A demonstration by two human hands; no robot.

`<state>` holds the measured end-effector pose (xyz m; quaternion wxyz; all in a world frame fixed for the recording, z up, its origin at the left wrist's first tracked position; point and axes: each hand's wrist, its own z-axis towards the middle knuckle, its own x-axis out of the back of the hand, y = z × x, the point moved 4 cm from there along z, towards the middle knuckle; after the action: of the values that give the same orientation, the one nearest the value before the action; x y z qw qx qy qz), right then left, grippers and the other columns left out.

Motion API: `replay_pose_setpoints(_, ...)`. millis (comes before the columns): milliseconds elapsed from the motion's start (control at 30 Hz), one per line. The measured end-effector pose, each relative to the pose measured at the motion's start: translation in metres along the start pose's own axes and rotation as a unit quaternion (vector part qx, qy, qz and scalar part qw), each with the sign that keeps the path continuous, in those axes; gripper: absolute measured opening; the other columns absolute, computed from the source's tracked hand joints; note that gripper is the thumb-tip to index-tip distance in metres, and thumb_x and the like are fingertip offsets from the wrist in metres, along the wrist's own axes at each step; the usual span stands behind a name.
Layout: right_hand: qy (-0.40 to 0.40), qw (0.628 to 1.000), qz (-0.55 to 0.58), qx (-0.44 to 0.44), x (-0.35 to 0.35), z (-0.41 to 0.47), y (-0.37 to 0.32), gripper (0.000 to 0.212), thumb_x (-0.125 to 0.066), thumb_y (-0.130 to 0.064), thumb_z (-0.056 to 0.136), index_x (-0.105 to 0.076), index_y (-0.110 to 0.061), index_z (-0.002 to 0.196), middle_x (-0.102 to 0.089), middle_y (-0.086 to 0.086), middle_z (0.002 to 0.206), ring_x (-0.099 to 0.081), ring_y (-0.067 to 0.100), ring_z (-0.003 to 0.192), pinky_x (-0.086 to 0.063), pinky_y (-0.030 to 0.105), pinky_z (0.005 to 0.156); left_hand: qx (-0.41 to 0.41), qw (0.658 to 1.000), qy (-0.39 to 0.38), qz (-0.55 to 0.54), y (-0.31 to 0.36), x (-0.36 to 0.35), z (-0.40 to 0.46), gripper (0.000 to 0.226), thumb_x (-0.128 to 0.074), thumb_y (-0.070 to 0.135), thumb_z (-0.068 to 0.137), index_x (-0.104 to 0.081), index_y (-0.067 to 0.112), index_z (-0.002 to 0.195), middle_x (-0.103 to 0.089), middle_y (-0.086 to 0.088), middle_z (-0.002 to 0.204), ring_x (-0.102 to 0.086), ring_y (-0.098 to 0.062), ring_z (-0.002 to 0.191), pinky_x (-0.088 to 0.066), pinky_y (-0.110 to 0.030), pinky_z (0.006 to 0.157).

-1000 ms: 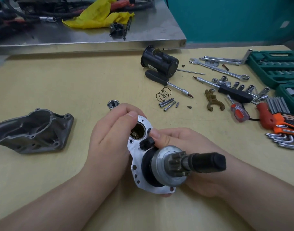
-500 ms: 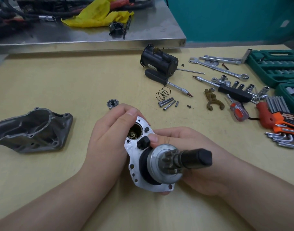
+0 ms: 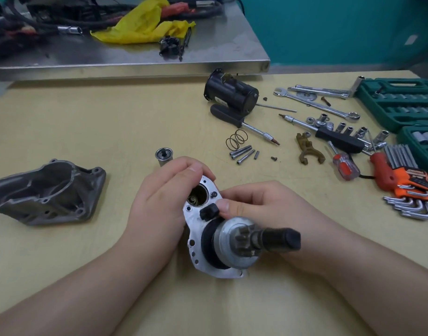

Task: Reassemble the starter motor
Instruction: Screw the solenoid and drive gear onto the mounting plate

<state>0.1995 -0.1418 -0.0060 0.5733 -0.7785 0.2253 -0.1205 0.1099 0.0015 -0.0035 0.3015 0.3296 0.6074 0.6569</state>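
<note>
Both hands hold the starter's silver mounting plate (image 3: 196, 251), with its pinion gear and black-capped shaft (image 3: 268, 240) pointing toward me. My left hand (image 3: 159, 207) wraps the plate's left edge, fingers curled over the top beside a round opening (image 3: 197, 196). My right hand (image 3: 264, 204) grips from the right, its thumb pressing a small black rubber plug (image 3: 208, 212) on the plate. The grey nose housing (image 3: 48, 192) lies at the left. The black motor body (image 3: 232, 94) lies at the back. A small silver plunger (image 3: 163, 156) stands just beyond my left hand.
A spring (image 3: 237, 139), bolts (image 3: 242, 152), a brown shift fork (image 3: 307, 151), screwdrivers (image 3: 244, 123), wrenches, sockets and orange-held hex keys (image 3: 411, 185) spread right. Green socket cases (image 3: 399, 103) sit far right. A steel tray (image 3: 135, 54) with cables and a yellow rag is at the back.
The assembly has tilted a little, its shaft swinging slightly down and left. My right thumb has slid onto the black plug. Both hands keep their hold.
</note>
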Motion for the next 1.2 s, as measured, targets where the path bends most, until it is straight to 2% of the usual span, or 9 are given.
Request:
replay_pose_setpoints(67, 0.013, 0.999, -0.043, 0.022, 0.006, 0.001, -0.004, 0.04, -0.076, -0.062, 0.083, -0.083, -0.024, 0.094, -0.078, -0.001, 0.08, -0.071, 0.016, 0.068, -0.057, 0.03, 0.061, -0.008, 1.0, -0.016, -0.006, 0.0, -0.002, -0.002, 0.024, -0.06, 0.018, 0.102, -0.073, 0.01, 0.083, -0.067, -0.021, 0.08, -0.061, -0.011, 0.062, -0.047, -0.014, 0.051)
replay_pose_setpoints(167, 0.055, 0.994, -0.087, 0.03, 0.013, 0.004, -0.007, 0.054, -0.074, -0.07, 0.077, -0.075, -0.016, 0.082, -0.066, 0.0, 0.066, -0.058, 0.014, 0.053, -0.045, 0.027, 0.049, -0.014, 0.999, -0.039, -0.025, 0.001, -0.006, -0.004, 0.024, -0.057, 0.024, 0.097, -0.072, 0.01, 0.084, -0.067, -0.015, 0.078, -0.062, -0.01, 0.064, -0.049, -0.015, 0.054)
replay_pose_setpoints(300, 0.052, 0.991, -0.113, 0.052, 0.011, 0.005, -0.005, 0.044, -0.073, -0.054, 0.086, -0.071, -0.01, 0.081, -0.063, 0.001, 0.065, -0.055, 0.016, 0.056, -0.046, 0.031, 0.054, -0.023, 0.998, -0.057, -0.032, 0.0, -0.01, -0.005, 0.025, -0.056, 0.024, 0.097, -0.071, 0.007, 0.086, -0.065, -0.017, 0.08, -0.061, -0.015, 0.069, -0.05, -0.02, 0.058)
replay_pose_setpoints(500, 0.046, 0.988, -0.129, 0.065, 0.013, 0.002, -0.003, 0.032, -0.071, -0.048, 0.087, -0.072, -0.018, 0.078, -0.065, 0.004, 0.066, -0.058, 0.016, 0.055, -0.047, 0.031, 0.052, -0.035, 0.998, -0.058, -0.018, -0.006, -0.009, -0.006, 0.026, -0.057, 0.028, 0.098, -0.072, 0.009, 0.089, -0.066, -0.018, 0.08, -0.06, -0.021, 0.071, -0.049, -0.028, 0.059)
replay_pose_setpoints(733, 0.048, 0.989, -0.122, 0.063, 0.016, 0.002, -0.001, 0.03, -0.075, -0.041, 0.094, -0.072, -0.015, 0.08, -0.065, 0.003, 0.065, -0.058, 0.016, 0.053, -0.046, 0.028, 0.049, -0.035, 0.998, -0.048, -0.013, -0.009, -0.008, -0.005, 0.026, -0.058, 0.031, 0.098, -0.074, 0.011, 0.091, -0.067, -0.017, 0.081, -0.061, -0.024, 0.073, -0.049, -0.035, 0.061)
replay_pose_setpoints(933, 0.039, 0.991, -0.111, 0.059, 0.017, 0.001, -0.001, 0.02, -0.075, -0.029, 0.098, -0.074, -0.015, 0.083, -0.067, 0.001, 0.067, -0.06, 0.015, 0.056, -0.049, 0.026, 0.051, -0.04, 0.998, -0.048, -0.004, -0.01, -0.006, -0.005, 0.028, -0.057, 0.033, 0.099, -0.074, 0.011, 0.095, -0.069, -0.016, 0.083, -0.064, -0.024, 0.074, -0.051, -0.033, 0.061)
replay_pose_setpoints(1000, 0.035, 0.993, -0.102, 0.053, 0.017, 0.001, -0.001, 0.021, -0.075, -0.028, 0.097, -0.074, -0.015, 0.081, -0.067, 0.001, 0.066, -0.06, 0.016, 0.056, -0.049, 0.026, 0.051, -0.043, 0.998, -0.047, -0.005, -0.01, -0.006, -0.005, 0.028, -0.057, 0.032, 0.099, -0.074, 0.011, 0.095, -0.069, -0.016, 0.083, -0.064, -0.025, 0.074, -0.052, -0.032, 0.06)
replay_pose_setpoints(1133, 0.036, 0.995, -0.082, 0.045, 0.017, 0.004, -0.001, 0.025, -0.078, -0.031, 0.095, -0.074, -0.011, 0.081, -0.066, 0.002, 0.065, -0.058, 0.015, 0.053, -0.046, 0.026, 0.049, -0.043, 0.998, -0.045, -0.011, -0.011, -0.007, -0.004, 0.027, -0.057, 0.031, 0.1, -0.074, 0.01, 0.094, -0.068, -0.019, 0.084, -0.062, -0.04, 0.077, -0.05, -0.038, 0.062)
replay_pose_setpoints(1200, 0.046, 0.994, -0.084, 0.047, 0.017, 0.005, -0.001, 0.028, -0.078, -0.037, 0.089, -0.073, -0.01, 0.08, -0.065, 0.002, 0.064, -0.056, 0.013, 0.051, -0.044, 0.024, 0.047, -0.044, 0.998, -0.045, -0.004, -0.011, -0.007, -0.004, 0.027, -0.057, 0.031, 0.1, -0.074, 0.012, 0.094, -0.067, -0.018, 0.083, -0.061, -0.035, 0.074, -0.05, -0.036, 0.062)
